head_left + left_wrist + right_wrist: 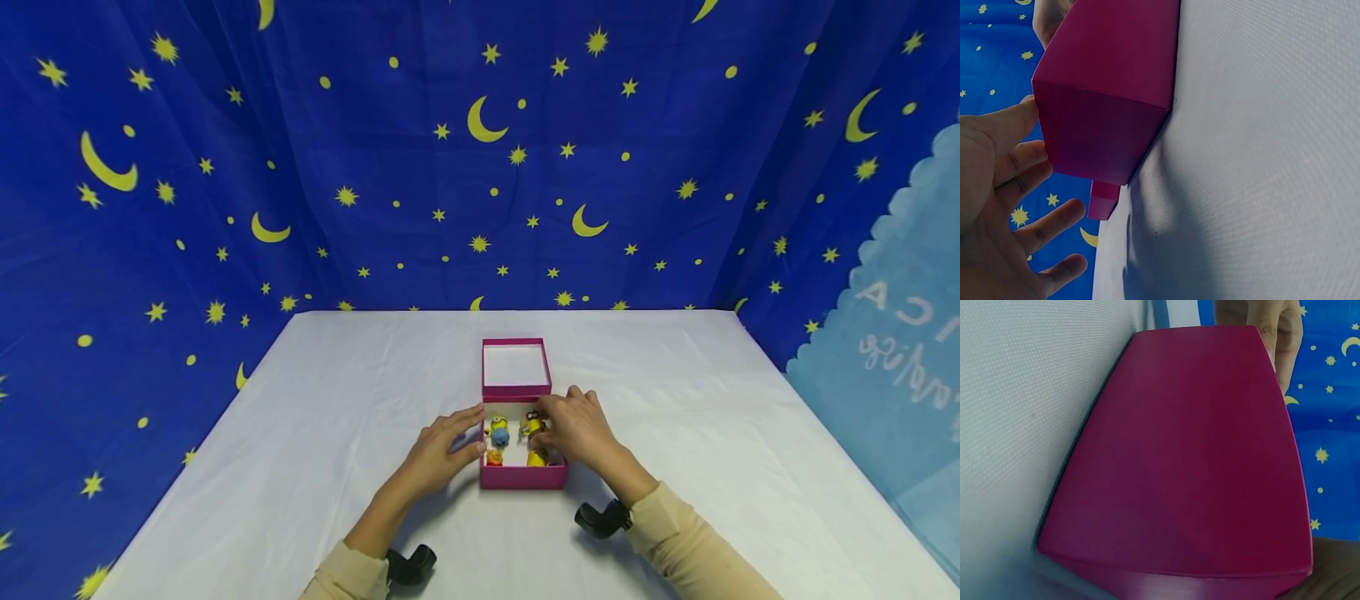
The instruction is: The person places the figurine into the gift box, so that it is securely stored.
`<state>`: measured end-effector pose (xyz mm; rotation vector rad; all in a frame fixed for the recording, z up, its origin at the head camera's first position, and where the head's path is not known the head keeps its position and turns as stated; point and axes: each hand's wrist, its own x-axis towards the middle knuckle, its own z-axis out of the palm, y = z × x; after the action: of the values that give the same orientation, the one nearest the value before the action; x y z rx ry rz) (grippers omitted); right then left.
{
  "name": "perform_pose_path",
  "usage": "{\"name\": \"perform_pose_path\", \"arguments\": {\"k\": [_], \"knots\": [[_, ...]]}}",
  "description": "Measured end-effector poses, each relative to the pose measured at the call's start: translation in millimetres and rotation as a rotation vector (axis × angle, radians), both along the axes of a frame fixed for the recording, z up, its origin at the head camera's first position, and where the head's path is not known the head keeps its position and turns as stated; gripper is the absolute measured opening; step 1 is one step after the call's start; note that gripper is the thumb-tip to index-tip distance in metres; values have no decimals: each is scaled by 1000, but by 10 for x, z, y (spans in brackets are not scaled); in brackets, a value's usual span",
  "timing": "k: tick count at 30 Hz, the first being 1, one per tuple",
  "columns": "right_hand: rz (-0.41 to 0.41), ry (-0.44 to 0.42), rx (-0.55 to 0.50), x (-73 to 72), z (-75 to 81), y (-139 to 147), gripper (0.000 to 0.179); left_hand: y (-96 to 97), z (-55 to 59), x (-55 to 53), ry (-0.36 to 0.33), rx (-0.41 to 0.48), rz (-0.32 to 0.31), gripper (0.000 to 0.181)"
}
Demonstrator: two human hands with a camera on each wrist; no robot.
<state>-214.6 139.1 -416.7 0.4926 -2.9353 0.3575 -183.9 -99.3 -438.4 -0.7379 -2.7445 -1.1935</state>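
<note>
A magenta box (523,477) with a white inside stands on the white table. Several small toy figures are in it: a yellow minion figure in blue (500,433) at the back left, a red-and-yellow figure (494,457) at the front left, and another yellow figure (537,457) at the front right. My left hand (441,454) touches the box's left rim, fingers extended, seen also in the left wrist view. Reaching over the right rim, my right hand (581,427) has thumb and finger around a yellow-and-brown minion figure (535,426); the box wall hides these fingertips in the right wrist view.
Right behind the box lies a matching magenta lid (517,390), its white inside facing up. Black wrist-worn devices (411,567) sit under both forearms. A blue star-and-moon curtain (420,167) borders the white table (300,467); a light-blue cloth (900,333) hangs on the right.
</note>
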Motion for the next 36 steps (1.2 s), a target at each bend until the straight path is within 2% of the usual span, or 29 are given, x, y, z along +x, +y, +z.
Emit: {"name": "perform_pose_path", "arguments": {"k": [4, 11, 27, 36], "knots": [[-6, -15, -16, -3, -7, 1, 51, 0, 4, 7, -12, 5, 0, 50], [-9, 2, 25, -11, 9, -20, 49, 0, 15, 10, -26, 8, 4, 50], [-7, -52, 94, -41, 24, -53, 42, 4, -6, -2, 37, -10, -1, 49], [-7, -59, 87, -43, 18, -49, 41, 0, -6, -6, 19, -16, -1, 50]]}}
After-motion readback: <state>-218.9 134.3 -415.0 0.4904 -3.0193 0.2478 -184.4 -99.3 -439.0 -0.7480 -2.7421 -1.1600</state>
